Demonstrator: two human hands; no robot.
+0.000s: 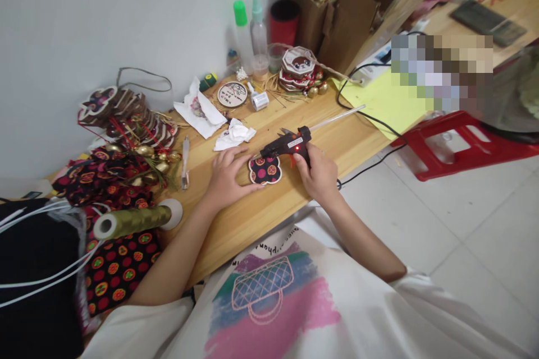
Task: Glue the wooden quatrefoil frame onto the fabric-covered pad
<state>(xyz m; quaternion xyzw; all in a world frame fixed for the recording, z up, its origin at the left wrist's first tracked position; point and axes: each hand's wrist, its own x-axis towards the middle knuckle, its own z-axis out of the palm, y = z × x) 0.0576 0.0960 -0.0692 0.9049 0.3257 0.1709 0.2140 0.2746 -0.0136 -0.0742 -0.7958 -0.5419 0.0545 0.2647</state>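
My right hand (320,175) is wrapped round the handle of a black hot glue gun (290,145), whose small red light is lit. A clear glue stick (337,116) juts out of its back end. The nozzle points left, over the upper left edge of a scalloped, flower-shaped piece (265,169) with dark patterned fabric and a pale rim. My left hand (229,176) grips that piece from its left side, thumb at the lower edge and fingers at the upper edge. The piece lies on the wooden table (236,224). Whether the nozzle touches it, I cannot tell.
Crumpled tissue (234,134), a small white bottle (257,98) and a round embroidered disc (232,94) lie beyond my hands. A pen (185,162), a thread spool (135,221) and stacked ornaments (130,118) are left. A black cord (374,118) crosses yellow paper (387,101); a red stool (455,146) stands right.
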